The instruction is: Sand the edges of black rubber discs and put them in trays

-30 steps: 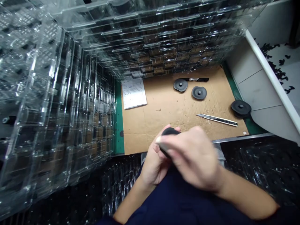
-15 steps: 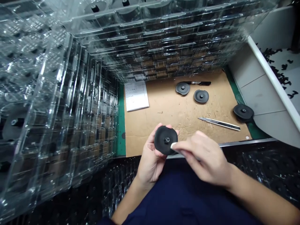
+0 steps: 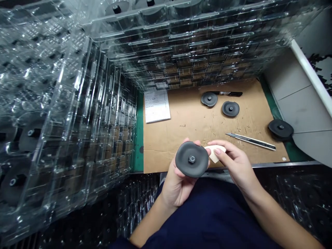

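Observation:
My left hand [image 3: 178, 186] grips a black, rounded disc-shaped part [image 3: 185, 169] by its edges, its hollow face with a short central stem turned up toward me. Just right of it, my right hand [image 3: 238, 162] pinches a small cream-coloured pad [image 3: 214, 153], perhaps a sponge or cloth, between thumb and fingers. The pad is close beside the disc's right edge; whether they touch I cannot tell. Two similar black discs, one on the left [image 3: 209, 99] and one on the right [image 3: 230, 109], lie on the cardboard sheet [image 3: 178, 138]. Another black disc [image 3: 280, 129] sits at the right edge.
Stacked clear plastic trays rise at the left [image 3: 103, 114] and at the back [image 3: 192, 45]. A utility knife [image 3: 250, 141], a black marker [image 3: 230, 93] and a printed paper pad [image 3: 157, 107] lie on the cardboard. A white partition [image 3: 298, 86] stands at the right.
My right hand has drawn back from the disc's face to its right side, bringing the cream pad into clear view. The disc has turned in my left hand. The whole view has shifted slightly.

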Demonstrator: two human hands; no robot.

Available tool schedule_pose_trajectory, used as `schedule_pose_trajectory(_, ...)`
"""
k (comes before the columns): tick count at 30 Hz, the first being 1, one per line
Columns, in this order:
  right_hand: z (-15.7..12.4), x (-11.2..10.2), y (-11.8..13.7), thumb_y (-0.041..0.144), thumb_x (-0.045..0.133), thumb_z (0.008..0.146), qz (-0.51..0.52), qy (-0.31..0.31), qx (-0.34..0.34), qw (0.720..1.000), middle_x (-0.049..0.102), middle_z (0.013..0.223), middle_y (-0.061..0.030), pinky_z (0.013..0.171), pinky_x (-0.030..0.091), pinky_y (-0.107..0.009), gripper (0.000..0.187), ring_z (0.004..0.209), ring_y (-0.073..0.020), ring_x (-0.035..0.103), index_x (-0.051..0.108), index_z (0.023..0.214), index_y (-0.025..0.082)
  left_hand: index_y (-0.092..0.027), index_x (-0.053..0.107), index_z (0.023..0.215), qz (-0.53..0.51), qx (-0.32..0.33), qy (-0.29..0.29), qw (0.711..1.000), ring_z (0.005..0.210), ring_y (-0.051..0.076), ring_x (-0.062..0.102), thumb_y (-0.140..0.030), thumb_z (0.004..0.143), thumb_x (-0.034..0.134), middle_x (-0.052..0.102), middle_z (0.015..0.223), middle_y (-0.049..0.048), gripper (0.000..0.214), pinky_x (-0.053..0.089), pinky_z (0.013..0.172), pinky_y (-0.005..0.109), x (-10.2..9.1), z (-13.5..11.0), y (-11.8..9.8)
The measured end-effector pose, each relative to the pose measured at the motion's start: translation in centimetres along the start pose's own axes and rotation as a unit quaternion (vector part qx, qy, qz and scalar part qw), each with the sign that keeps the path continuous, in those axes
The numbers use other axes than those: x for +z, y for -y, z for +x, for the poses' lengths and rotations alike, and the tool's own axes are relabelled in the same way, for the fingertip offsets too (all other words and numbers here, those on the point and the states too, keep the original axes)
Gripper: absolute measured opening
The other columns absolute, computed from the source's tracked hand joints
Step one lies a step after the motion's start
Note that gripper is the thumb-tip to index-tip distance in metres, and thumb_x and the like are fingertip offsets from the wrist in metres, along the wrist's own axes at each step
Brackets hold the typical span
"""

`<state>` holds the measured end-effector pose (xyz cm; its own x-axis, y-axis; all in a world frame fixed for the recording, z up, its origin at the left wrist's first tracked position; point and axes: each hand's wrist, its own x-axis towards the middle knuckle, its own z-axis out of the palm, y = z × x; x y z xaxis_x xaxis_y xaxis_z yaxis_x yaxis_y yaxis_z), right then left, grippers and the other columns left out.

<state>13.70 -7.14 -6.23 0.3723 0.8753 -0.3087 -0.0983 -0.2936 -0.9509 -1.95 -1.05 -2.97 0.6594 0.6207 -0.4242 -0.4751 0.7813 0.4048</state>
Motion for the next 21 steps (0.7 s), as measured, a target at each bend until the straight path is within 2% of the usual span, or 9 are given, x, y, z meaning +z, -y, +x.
schedule_pose_trajectory(4, -0.35, -0.26, -0.26, 0.036, 0.057, 0.086, 0.004, -0.003, 0.012, 1.000, 0.066, 0.102, -0.0019, 0.079, 0.045, -0.027, 0.021, 0.091, -0.0168, 0.059, 0.065, 0.103, 0.025, -0.035, 0.059, 0.116, -0.005, 0.002, -0.013, 1.000, 0.120, 0.030, 0.052, -0.040, 0.067, 0.073, 0.054, 0.130, -0.0015, 0.051, 0.042, 0.102, 0.043, 0.22, 0.09, 0.10)
schedule_pose_trajectory(10, -0.49, -0.37, -0.15, 0.037, 0.057, 0.085, -0.003, -0.024, 0.002, 1.000, 0.066, 0.103, -0.0034, 0.079, 0.047, -0.028, 0.024, 0.092, -0.0182, 0.060, 0.065, 0.103, 0.023, -0.035, 0.059, 0.115, -0.003, 0.001, -0.002, 1.000, 0.119, 0.029, 0.053, -0.042, 0.064, 0.074, 0.054, 0.131, -0.0007, 0.054, 0.045, 0.099, 0.038, 0.32, 0.06, 0.17)
schedule_pose_trajectory(14, -0.68, -0.25, 0.00, 0.037, 0.057, 0.086, -0.006, -0.014, 0.008, 1.000, 0.066, 0.104, -0.0023, 0.079, 0.047, -0.028, 0.023, 0.093, -0.0177, 0.060, 0.064, 0.104, 0.024, -0.033, 0.058, 0.117, -0.006, -0.012, 0.013, 1.000, 0.116, 0.028, 0.055, -0.043, 0.063, 0.074, 0.054, 0.131, 0.0008, 0.057, 0.048, 0.095, 0.035, 0.21, -0.02, 0.14)
schedule_pose_trajectory(21, -0.99, -0.21, 0.02, 0.037, 0.055, 0.087, -0.013, 0.001, 0.012, 1.000, 0.066, 0.106, -0.0026, 0.077, 0.047, -0.028, 0.024, 0.095, -0.0185, 0.060, 0.063, 0.105, 0.025, -0.031, 0.055, 0.120, 0.005, -0.028, 0.019, 0.999, 0.118, 0.033, 0.052, -0.050, 0.056, 0.077, 0.048, 0.138, 0.0045, 0.071, 0.048, 0.095, 0.039, 0.23, -0.17, 0.27)
